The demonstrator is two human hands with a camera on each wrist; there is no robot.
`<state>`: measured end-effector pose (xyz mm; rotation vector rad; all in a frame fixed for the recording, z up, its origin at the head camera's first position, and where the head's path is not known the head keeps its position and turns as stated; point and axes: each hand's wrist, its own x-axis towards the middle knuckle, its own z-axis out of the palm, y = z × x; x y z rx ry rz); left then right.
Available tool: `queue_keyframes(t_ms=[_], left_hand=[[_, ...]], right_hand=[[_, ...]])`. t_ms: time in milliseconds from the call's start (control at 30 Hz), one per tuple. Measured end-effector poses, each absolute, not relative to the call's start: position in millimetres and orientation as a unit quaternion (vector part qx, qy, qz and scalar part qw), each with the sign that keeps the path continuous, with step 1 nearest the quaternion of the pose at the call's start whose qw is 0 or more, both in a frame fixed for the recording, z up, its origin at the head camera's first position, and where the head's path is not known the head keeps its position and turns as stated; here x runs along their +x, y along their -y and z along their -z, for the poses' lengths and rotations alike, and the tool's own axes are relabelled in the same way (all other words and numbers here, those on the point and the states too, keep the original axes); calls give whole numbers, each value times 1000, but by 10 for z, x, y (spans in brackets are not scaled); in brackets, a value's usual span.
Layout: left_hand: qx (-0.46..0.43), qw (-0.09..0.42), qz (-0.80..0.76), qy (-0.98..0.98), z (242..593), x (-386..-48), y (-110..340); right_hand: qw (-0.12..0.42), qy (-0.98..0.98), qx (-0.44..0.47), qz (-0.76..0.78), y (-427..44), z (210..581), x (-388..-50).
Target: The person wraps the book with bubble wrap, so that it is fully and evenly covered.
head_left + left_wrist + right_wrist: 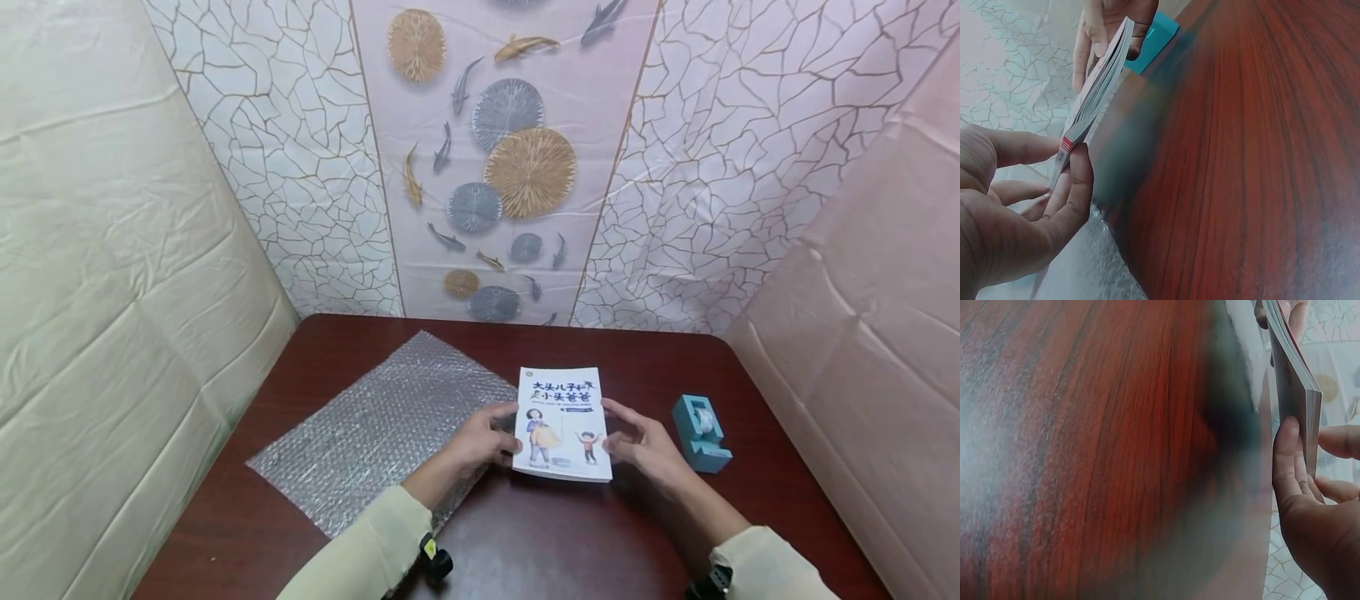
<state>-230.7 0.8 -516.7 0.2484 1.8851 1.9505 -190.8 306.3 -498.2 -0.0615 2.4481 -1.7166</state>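
Note:
A white paperback book with cartoon figures and dark blue Chinese lettering is held level above the table, cover facing up. My left hand pinches its left side; in the left wrist view, the thumb and fingers grip the spine near a red mark. On the opposite side, my right hand holds the page edge, and in the right wrist view its fingers press against the book's cover. Both wrist views show a gap between the book and the tabletop.
A sheet of bubble wrap lies flat on the left of the dark red wooden table, partly behind my left hand. A teal tape dispenser stands on the right, beyond my right hand. Patterned cloth walls rise behind the table.

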Motion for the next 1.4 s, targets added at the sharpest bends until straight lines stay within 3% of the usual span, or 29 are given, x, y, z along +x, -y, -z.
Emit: queue_keyframes(t_ms=[1400], left_hand=[[65,192,-696,-689,5133,-2294,550]], right_hand=[[68,-836,-91,537,-2634,4940,-1987]])
